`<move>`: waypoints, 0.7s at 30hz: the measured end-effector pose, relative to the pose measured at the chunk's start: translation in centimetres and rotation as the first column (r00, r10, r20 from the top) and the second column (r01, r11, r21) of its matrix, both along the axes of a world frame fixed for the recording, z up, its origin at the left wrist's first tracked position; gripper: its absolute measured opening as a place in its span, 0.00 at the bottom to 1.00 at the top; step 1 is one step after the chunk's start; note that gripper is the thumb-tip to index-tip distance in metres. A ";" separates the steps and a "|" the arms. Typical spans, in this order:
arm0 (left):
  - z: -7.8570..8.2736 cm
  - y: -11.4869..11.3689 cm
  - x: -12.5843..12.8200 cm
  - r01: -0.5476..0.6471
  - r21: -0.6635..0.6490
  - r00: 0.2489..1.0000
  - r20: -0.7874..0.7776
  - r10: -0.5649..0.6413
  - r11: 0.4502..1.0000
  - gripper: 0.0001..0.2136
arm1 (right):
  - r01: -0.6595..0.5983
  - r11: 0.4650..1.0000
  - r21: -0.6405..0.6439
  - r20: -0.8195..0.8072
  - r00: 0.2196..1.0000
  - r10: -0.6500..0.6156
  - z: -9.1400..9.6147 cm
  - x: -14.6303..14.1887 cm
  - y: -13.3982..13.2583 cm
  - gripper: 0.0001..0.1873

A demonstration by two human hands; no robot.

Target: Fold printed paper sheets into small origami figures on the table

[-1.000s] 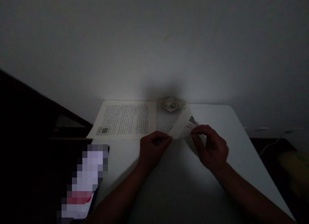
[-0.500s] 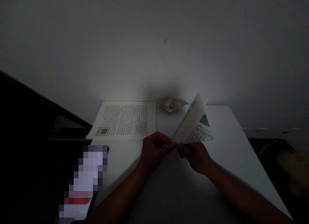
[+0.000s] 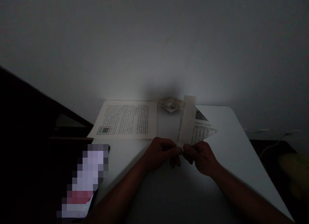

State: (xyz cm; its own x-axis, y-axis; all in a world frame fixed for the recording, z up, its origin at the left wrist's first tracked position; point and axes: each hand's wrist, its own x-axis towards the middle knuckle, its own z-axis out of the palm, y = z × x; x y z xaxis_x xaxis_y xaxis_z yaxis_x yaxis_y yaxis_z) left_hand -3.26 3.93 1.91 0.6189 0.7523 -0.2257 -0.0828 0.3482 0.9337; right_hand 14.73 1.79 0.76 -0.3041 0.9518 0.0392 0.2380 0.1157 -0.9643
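Both hands pinch the near end of a folded printed paper (image 3: 190, 124) above a white table (image 3: 231, 153). My left hand (image 3: 163, 152) grips it from the left with fingers closed. My right hand (image 3: 200, 156) pinches it from the right. The paper stands up in a long strip with a triangular flap spreading to the right. The room is dim.
A printed sheet (image 3: 125, 120) with a small square code lies flat at the table's far left. A small folded paper shape (image 3: 171, 104) sits at the far edge by the wall. A blurred-out object (image 3: 83, 182) lies at the near left on a dark surface.
My right hand moved from the paper's far end to its near end beside the left hand. The paper rose from lying low to standing upright and turned more square to me.
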 end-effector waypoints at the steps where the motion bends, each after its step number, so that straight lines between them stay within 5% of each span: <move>1: 0.0 -0.1 0.0 0.021 0.016 1.000 -0.002 -0.021 1.000 0.16 | -0.009 1.000 -0.012 -0.014 1.000 0.009 -0.1 0.1 0.0 0.29; 7: 0.2 -0.5 0.5 0.023 0.108 1.000 -0.012 -0.022 0.994 0.20 | -0.106 0.994 -0.039 -0.126 0.987 0.100 -0.1 -0.3 0.2 0.26; 21: 0.1 -0.3 -0.4 -0.009 0.209 0.976 -0.211 0.054 0.978 0.16 | 0.048 0.996 0.070 0.133 0.989 -0.057 -0.6 -0.2 0.4 0.28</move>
